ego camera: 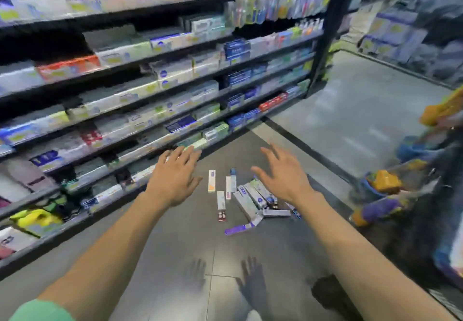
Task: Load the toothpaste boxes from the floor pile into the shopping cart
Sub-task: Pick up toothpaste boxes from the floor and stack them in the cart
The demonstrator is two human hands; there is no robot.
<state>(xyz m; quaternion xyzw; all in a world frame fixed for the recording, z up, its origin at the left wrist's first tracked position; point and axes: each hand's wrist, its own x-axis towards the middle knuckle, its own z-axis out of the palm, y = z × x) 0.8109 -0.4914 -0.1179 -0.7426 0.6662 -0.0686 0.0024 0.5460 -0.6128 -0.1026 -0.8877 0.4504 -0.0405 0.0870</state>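
Note:
Several toothpaste boxes (246, 199) lie in a loose pile on the dark floor at the middle of the head view, white, grey and purple ones. My left hand (175, 175) is stretched out above the floor to the left of the pile, fingers spread and holding nothing. My right hand (283, 172) hovers over the pile's right side, fingers also spread and empty. The shopping cart (411, 190) stands blurred at the right edge, with orange, blue and purple goods inside.
Long shelves (150, 100) stacked with toothpaste boxes run along the left from near to far. A black upright post (325, 35) ends them. More shelving (413, 30) stands at the far right across a grey aisle floor. Hand shadows fall on the floor tiles.

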